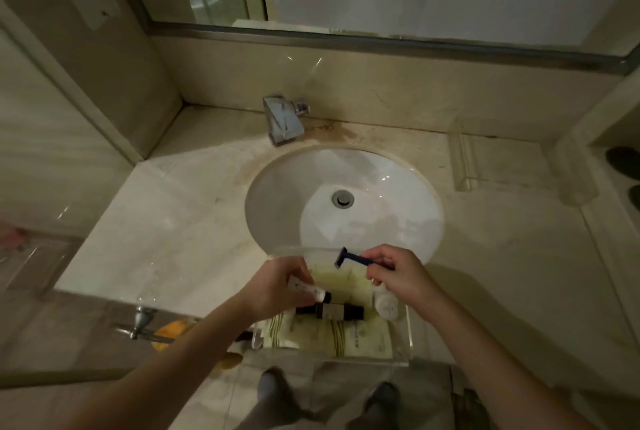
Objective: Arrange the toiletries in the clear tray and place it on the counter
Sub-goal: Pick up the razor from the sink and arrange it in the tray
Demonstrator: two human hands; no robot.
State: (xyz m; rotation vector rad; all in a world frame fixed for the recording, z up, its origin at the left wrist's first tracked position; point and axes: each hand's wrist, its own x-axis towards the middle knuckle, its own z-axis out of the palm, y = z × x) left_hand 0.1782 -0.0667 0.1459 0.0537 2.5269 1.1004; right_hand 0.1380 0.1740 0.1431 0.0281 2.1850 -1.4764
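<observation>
Pinching a blue razor (356, 259), right hand (398, 273) hovers over clear tray (403, 336) at tabletop (173, 221) front edge. Left hand (277, 285) grips a small white tube (308, 289); dark bottles (341, 311) lie inside the tray.

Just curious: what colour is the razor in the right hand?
Dark blue: the razor, pinched by the right hand, shows best in the head view.

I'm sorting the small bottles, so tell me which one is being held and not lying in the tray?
The pale tube with the dark cap, gripped by the left hand. The dark bottles and the white bottle lie in the clear tray.
</observation>
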